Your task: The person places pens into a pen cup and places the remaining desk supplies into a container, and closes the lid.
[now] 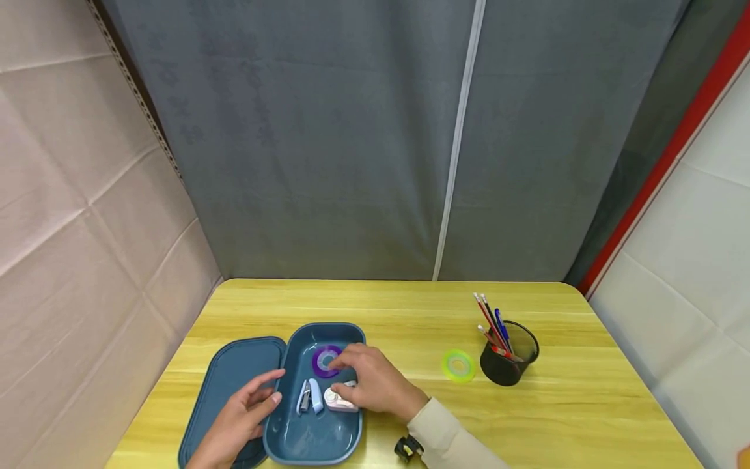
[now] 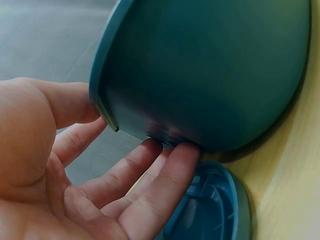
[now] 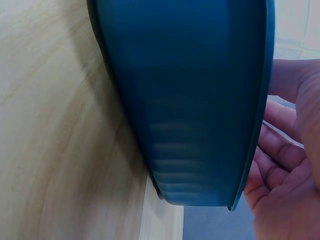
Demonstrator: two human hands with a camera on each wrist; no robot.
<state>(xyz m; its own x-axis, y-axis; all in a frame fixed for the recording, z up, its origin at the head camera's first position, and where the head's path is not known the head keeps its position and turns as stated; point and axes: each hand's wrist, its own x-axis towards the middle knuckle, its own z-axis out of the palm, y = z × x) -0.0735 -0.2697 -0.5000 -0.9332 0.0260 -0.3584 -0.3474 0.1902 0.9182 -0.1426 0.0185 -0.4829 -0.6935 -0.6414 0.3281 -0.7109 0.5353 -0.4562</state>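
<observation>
A blue storage box (image 1: 313, 443) stands on the table, with a purple roll of tape (image 1: 321, 370), a light-blue stapler (image 1: 315, 395) and a small white and pale pink object with a round part (image 1: 346, 405) inside. My left hand (image 1: 246, 407) touches the box's left rim with thumb and forefinger; its other fingers lie against the outer wall (image 2: 210, 70). Over the right rim reaches my right hand (image 1: 375, 381), its fingers spread from the thumb. The thumb overlaps the white object, while the fingertips overlap the purple roll. The right wrist view shows the box wall (image 3: 185, 100) hiding part of that hand.
Left of the box lies its matching blue lid (image 1: 234, 365), partly under the left forearm. A yellow-green roll of tape (image 1: 458, 366) is on the table. Beside it stands a black mesh pen cup (image 1: 504, 371) with pencils and a blue pen. A grey curtain (image 1: 351, 163) hangs behind.
</observation>
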